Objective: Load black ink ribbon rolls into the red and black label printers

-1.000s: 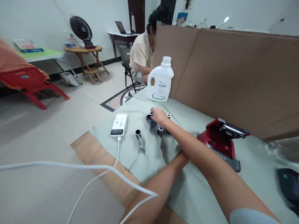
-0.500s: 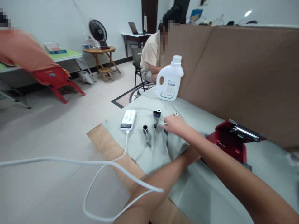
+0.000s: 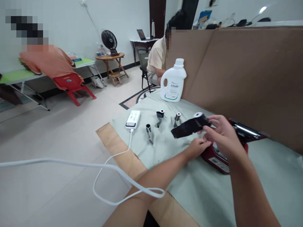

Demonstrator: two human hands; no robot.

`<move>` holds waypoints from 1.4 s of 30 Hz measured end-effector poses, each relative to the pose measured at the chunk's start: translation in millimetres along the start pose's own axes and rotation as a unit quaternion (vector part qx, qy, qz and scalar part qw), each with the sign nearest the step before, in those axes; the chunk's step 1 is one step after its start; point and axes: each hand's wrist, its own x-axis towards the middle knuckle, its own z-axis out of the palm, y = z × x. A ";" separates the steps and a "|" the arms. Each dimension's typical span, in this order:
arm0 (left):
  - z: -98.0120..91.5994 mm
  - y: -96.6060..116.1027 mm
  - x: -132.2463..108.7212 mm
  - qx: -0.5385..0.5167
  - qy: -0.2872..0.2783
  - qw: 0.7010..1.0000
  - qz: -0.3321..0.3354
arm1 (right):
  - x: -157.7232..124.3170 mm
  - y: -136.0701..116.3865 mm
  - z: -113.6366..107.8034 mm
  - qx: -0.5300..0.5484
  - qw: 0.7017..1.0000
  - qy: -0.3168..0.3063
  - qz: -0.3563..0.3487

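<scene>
My right hand (image 3: 221, 134) pinches a small roll of black strip (image 3: 188, 126) with a white core, its loose tail stretching to the left. Close below, my left hand (image 3: 197, 148) has its fingers closed at the left edge of a red machine (image 3: 219, 162); the contact is partly hidden. The machine's lid (image 3: 248, 131) is raised, and my right hand covers much of its inside. Left of my hands, three similar rolls stand on the cloth: a left roll (image 3: 148, 127), a middle roll (image 3: 161, 114) and a right roll (image 3: 178, 116), each with a tail unrolled.
A white jug (image 3: 174, 83) stands against a brown cardboard panel (image 3: 251, 69). A white power bank (image 3: 133, 119) lies at the cloth's left edge, its white cable (image 3: 94, 164) looping across the foreground. Two seated people (image 3: 157, 55) are beyond the table.
My right hand has come back to the right from among the standing rolls, now carrying a roll. My left hand shows more clearly by the red machine. The camera view has shifted.
</scene>
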 end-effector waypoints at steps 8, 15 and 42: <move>1.3 -0.8 -12.9 0.011 0.043 0.995 0.086 | -40.2 24.5 -84.3 0.082 0.988 0.081 0.104; -3.3 0.1 -23.6 0.149 0.096 0.941 0.287 | -39.1 33.1 -100.2 -0.040 0.984 0.090 0.147; 12.4 7.6 -44.1 0.479 0.076 0.747 0.454 | -41.0 55.5 -100.8 -0.485 0.850 0.077 0.190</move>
